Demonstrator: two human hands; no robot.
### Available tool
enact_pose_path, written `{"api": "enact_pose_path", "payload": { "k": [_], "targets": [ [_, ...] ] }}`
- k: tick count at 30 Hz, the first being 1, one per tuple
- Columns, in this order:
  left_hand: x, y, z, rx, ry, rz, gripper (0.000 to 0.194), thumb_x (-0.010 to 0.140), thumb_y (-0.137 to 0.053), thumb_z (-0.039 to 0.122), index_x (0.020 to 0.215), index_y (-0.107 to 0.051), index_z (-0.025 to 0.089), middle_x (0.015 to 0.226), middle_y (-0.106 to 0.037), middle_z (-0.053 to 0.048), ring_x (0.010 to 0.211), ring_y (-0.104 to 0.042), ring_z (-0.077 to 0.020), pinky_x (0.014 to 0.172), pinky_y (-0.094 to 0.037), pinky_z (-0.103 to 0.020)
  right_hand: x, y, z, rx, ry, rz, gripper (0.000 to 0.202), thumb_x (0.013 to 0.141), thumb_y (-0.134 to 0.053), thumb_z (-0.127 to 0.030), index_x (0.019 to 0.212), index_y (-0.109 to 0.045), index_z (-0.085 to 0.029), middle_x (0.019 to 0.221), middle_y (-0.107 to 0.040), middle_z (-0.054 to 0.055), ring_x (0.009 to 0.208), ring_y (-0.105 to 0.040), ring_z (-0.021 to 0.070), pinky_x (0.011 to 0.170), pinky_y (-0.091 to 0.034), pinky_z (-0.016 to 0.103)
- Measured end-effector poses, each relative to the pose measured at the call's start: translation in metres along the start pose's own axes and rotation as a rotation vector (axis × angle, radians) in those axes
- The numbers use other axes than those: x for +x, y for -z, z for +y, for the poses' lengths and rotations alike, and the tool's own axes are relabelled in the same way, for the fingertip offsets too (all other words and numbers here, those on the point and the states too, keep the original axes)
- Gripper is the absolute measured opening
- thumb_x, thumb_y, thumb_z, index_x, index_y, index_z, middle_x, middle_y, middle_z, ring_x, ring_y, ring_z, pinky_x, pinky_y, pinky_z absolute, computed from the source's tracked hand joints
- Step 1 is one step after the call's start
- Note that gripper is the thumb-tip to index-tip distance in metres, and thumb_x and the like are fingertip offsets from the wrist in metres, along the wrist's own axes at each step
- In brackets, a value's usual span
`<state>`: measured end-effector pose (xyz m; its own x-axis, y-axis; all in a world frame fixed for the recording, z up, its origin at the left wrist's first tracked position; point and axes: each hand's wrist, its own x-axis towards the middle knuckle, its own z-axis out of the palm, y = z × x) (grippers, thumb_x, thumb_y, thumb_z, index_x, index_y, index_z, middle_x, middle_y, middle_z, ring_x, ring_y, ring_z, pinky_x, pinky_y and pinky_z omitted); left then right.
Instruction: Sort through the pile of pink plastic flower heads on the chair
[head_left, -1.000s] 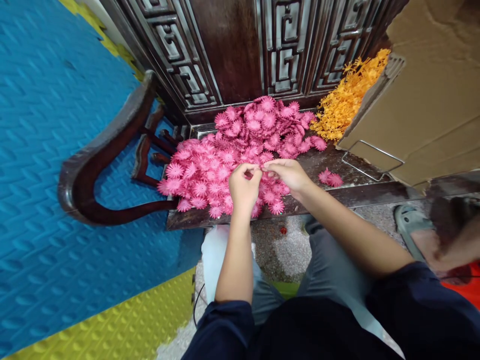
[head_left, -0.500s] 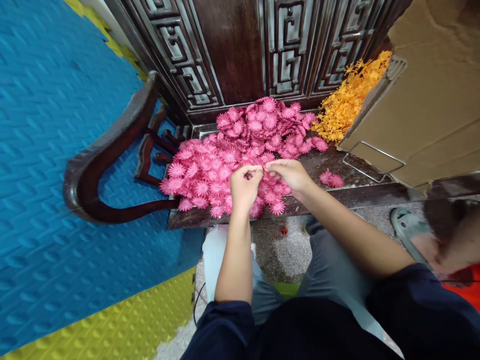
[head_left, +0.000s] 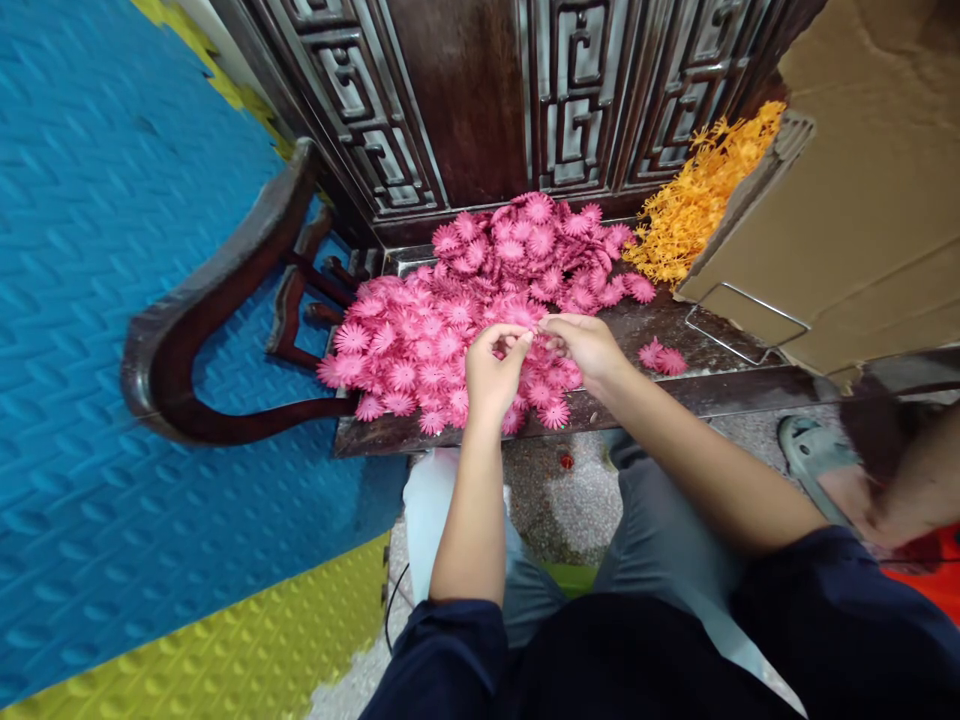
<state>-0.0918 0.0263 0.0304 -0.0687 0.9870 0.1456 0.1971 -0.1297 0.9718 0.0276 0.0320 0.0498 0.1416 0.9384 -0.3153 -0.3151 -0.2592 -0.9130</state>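
Note:
Over the front of a heap of pink artificial flower heads [head_left: 405, 340], my left hand [head_left: 495, 365] and my right hand [head_left: 585, 348] meet at their fingertips. Thumb and forefinger are pinched together on each. What they pinch is tiny and blends into the pink behind it, so I cannot make it out. The heap lies on a dark wooden bench seat [head_left: 622, 390], spreading left of my hands and behind them. Two loose pink flower heads [head_left: 663, 357] lie apart on the seat to the right.
Orange flower pieces [head_left: 682, 215] are piled at the back right against a cardboard sheet [head_left: 862, 220]. A bent metal wire frame [head_left: 739, 325] stands before the cardboard. Left is a curved wooden armrest [head_left: 161, 370] over blue foam matting [head_left: 82, 300]. Another person's sandalled foot [head_left: 821, 455] is at right.
My two hands have risen slightly away from me, with the fingertips still close together. The flower heap looks unchanged.

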Motion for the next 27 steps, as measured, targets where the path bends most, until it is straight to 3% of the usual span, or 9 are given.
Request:
{"api": "enact_pose_path", "payload": {
  "k": [12, 20, 27],
  "targets": [
    [-0.0009, 0.0027, 0.0047, 0.105, -0.076, 0.041, 0.008, 0.071, -0.064, 0.021, 0.075, -0.07, 0.018, 0.073, -0.061, -0.002, 0.067, -0.053, -0.0109, 0.066, -0.043, -0.024, -0.0023, -0.0013, -0.0018, 0.002, -0.019, 0.0, 0.003, 0.058, -0.064, -0.015, 0.06, -0.065, -0.014, 0.055, -0.061, -0.005, 0.046, -0.045, 0.0033, 0.05, -0.037, 0.019],
    [0.0011, 0.0026, -0.0005, 0.097, -0.034, 0.043, 0.011, 0.076, -0.057, 0.021, 0.076, -0.067, 0.016, 0.075, -0.06, -0.003, 0.07, -0.052, -0.0121, 0.069, -0.04, -0.025, -0.0022, -0.0021, -0.0014, -0.019, -0.02, 0.015, 0.003, 0.06, -0.063, -0.014, 0.06, -0.066, -0.015, 0.059, -0.064, -0.002, 0.051, -0.049, 0.0048, 0.055, -0.04, 0.02],
    [0.0007, 0.0013, -0.0045, 0.059, 0.018, 0.032, 0.009, 0.076, -0.052, 0.018, 0.07, -0.059, 0.016, 0.068, -0.054, -0.001, 0.066, -0.048, -0.011, 0.067, -0.037, -0.023, 0.0004, -0.0009, 0.006, -0.059, 0.024, -0.048, 0.004, 0.061, -0.063, -0.015, 0.059, -0.067, -0.016, 0.06, -0.064, -0.002, 0.053, -0.049, 0.0054, 0.057, -0.041, 0.02]
  ]
}}
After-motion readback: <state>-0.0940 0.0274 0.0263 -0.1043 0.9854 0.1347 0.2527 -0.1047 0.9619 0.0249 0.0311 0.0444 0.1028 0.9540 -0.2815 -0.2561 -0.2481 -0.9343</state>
